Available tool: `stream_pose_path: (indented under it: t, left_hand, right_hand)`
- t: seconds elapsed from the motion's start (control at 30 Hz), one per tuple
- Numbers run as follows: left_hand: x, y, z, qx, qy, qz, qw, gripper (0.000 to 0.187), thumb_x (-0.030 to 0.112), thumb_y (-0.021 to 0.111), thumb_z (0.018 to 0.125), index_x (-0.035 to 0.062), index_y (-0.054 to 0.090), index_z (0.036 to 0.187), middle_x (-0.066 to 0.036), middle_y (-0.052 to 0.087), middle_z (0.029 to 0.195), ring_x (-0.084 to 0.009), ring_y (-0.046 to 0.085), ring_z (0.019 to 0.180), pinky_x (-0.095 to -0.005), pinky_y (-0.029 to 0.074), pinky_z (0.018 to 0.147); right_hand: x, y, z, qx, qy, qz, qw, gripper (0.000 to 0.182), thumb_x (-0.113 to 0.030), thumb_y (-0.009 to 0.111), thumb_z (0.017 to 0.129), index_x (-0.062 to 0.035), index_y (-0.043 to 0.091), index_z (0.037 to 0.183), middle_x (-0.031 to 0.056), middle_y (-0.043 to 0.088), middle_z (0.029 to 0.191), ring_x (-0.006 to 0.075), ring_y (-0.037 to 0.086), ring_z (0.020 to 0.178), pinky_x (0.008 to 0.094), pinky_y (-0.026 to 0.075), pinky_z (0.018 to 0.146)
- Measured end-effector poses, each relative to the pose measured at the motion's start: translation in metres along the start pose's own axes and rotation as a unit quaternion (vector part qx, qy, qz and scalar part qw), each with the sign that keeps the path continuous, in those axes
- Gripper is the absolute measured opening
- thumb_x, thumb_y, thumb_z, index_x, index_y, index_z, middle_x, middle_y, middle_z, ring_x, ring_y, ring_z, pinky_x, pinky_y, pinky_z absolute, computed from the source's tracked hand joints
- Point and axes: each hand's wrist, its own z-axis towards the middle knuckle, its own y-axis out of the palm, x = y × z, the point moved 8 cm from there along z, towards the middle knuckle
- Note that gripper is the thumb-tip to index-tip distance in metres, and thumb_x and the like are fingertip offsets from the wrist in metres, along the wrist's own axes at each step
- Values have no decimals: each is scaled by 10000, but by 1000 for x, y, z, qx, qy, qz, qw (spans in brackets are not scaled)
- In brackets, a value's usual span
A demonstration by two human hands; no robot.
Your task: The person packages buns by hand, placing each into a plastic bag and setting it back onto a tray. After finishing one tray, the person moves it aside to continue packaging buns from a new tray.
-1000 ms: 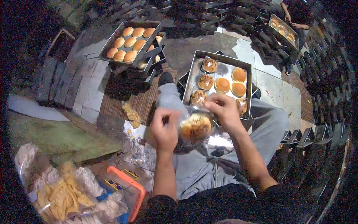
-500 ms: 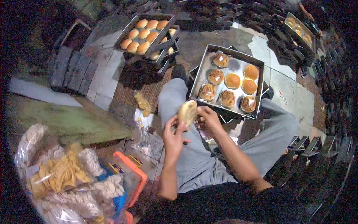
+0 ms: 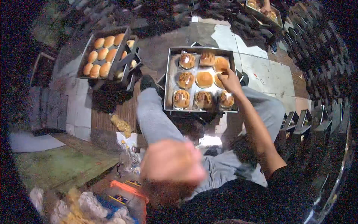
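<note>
A blurred left hand (image 3: 172, 163) fills lower centre, its grip impossible to tell. Farther off, right of upper centre, the right hand (image 3: 231, 82) bends over a golden bun (image 3: 217, 81) in a metal tray (image 3: 216, 50), hold unclear; light, even pressure should spare its soft crown.

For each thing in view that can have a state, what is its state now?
Right hand: at the right-hand plain buns, grip unclear
Left hand: blurred, grip unclear
Near baking tray: uncovered, loaded
Centre bun: no wrapper visible
Bottom-row buns: wrapped in clear plastic
Upper-left tray: uncovered, holding golden buns
</note>
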Motion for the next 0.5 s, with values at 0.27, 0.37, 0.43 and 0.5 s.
stream_pose_path:
  t: [0.27, 0.37, 0.43, 0.5]
  left_hand:
    - [-16, 19, 9, -192, -19, 39, 980, 274, 85, 744, 855, 76, 711, 1127, -114, 713, 1152, -239, 701, 970, -340, 561, 800]
    - [-24, 33, 13, -268, -8, 47, 962, 245, 96, 726, 873, 81, 721, 1117, -110, 722, 1136, -221, 713, 947, -324, 567, 763]
    - [-43, 34, 17, -210, -10, 55, 976, 217, 81, 718, 881, 56, 727, 1097, -119, 732, 1080, -233, 718, 921, -324, 567, 752]
    - [-69, 23, 6, -119, -63, 65, 989, 185, 55, 711, 892, 12, 728, 1071, -126, 743, 1003, -241, 719, 895, -330, 562, 767]
  right_hand:
    - [-30, 43, -264, -353, -11, -154, 923, 391, -255, 660, 928, -56, 614, 1262, 258, 629, 1252, 428, 637, 1119, 498, 513, 949]
    - [10, 45, -301, -289, 402, -117, 861, 417, -215, 650, 915, -74, 580, 1301, 224, 583, 1303, 402, 595, 1174, 473, 490, 985]
    - [-5, 57, -287, -317, 67, -183, 928, 373, -128, 634, 843, -55, 606, 1207, 220, 579, 1216, 385, 551, 1148, 471, 450, 979]
    - [-49, 42, -278, -283, -98, -202, 932, 345, -68, 655, 753, -29, 609, 1092, 223, 589, 1143, 397, 543, 1106, 498, 421, 943]
